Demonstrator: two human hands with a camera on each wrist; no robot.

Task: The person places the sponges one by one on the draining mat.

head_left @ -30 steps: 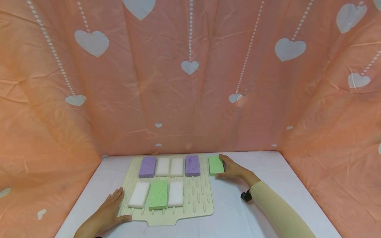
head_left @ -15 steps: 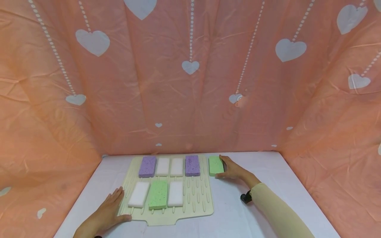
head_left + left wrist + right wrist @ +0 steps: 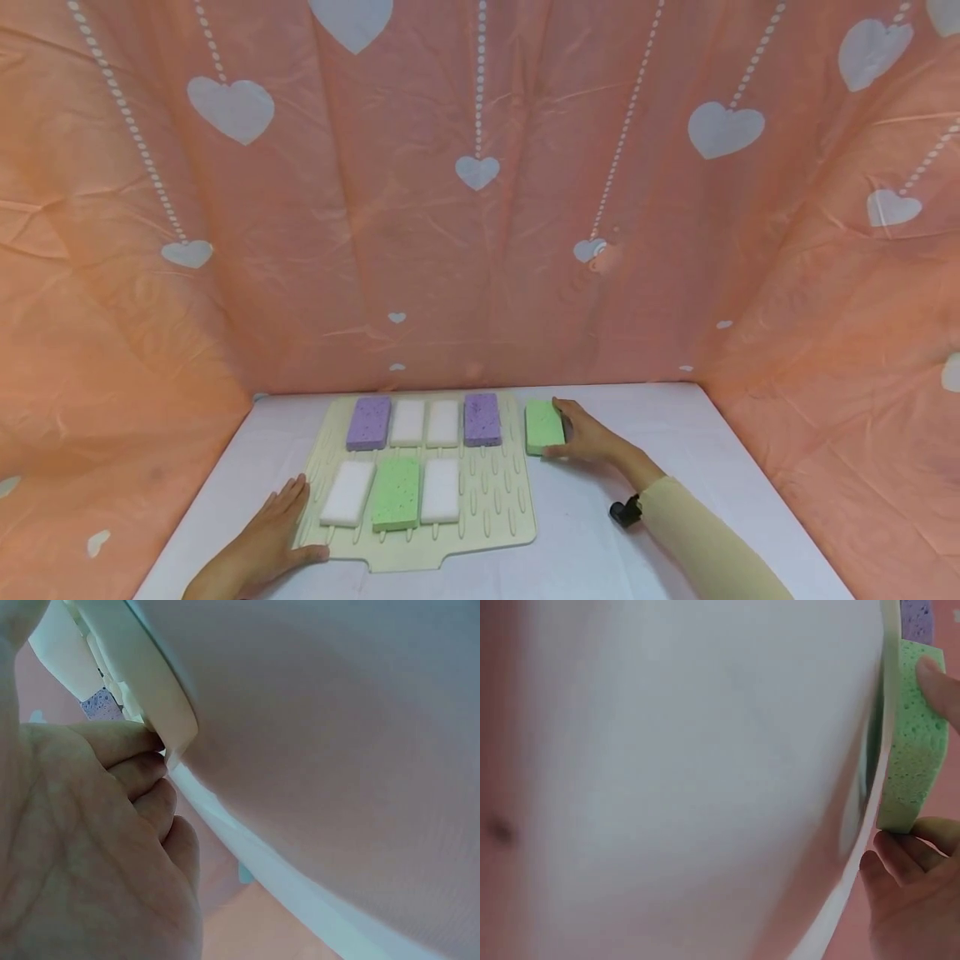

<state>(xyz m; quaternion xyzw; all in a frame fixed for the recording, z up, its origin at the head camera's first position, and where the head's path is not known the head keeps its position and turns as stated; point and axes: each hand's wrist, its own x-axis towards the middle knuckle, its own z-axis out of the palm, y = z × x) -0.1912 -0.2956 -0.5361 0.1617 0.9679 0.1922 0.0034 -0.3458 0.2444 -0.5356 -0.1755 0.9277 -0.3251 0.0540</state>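
My right hand holds a green sponge by its two ends, just off the right edge of a cream drying mat with raised ridges. In the right wrist view the thumb lies against one end of that sponge and the fingertips meet the other. Fingers extended, my left hand rests at the mat's left edge, its thumb near the front corner. The left wrist view shows the fingertips right at the mat's rim.
Along the mat's back row lie a purple sponge, two white sponges and another purple sponge. In front of them, a second green sponge sits between two white ones. White cloth covers the table; a peach curtain with hearts encloses it.
My right hand and the green sponge in it have shifted slightly toward me. The left hand stays at the mat's edge, and the head view has moved a little.
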